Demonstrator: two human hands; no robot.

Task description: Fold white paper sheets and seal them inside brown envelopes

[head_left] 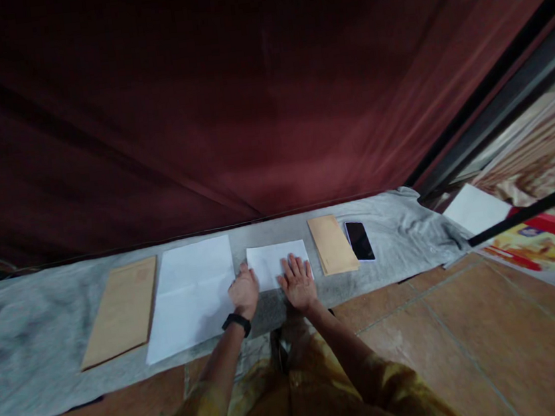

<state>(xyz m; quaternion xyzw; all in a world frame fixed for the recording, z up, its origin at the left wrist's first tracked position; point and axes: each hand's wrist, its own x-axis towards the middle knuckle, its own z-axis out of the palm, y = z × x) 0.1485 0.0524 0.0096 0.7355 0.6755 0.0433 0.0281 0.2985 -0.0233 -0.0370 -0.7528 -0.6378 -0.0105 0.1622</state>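
Note:
A small white sheet of paper, seemingly folded, lies in front of me on a grey cloth. My right hand rests flat on its right part, fingers spread. At the paper's left edge is my left hand, its fingers curled in; whether they pinch anything is hidden. A dark band circles that wrist. Just left of this hand lie larger white sheets with a crease across the top one. Small brown envelopes lie to the right of my right hand.
Farther left is a large brown envelope. A phone lies at the right on the grey cloth. Behind it all hangs a dark red curtain. A printed red and yellow box and black metal bars stand at the right.

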